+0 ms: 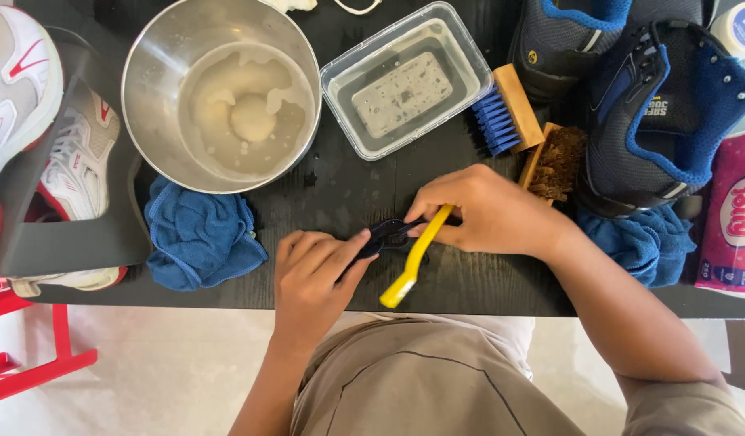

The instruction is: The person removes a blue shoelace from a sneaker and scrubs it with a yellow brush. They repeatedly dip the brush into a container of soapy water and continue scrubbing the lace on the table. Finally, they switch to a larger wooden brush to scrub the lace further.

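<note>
At the lower centre of the frame, the left hand (312, 278) pinches a small dark flat piece (386, 236) against the black worktop (340, 190), seemingly steadying it for scrubbing. The right hand (485, 211) is closed round one yellow toothbrush (413, 260). Above: one steel bowl (146, 73), one clear tub (461, 48), two block brushes, two blue cloths.

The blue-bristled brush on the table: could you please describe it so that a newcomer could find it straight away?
Start at the clear plastic tub of water beside the steel bowl. Leaning against the tub's right corner lies the blue-bristled brush, with a pale wooden back. The neighbouring wooden brush has brown bristles, not blue.
</note>
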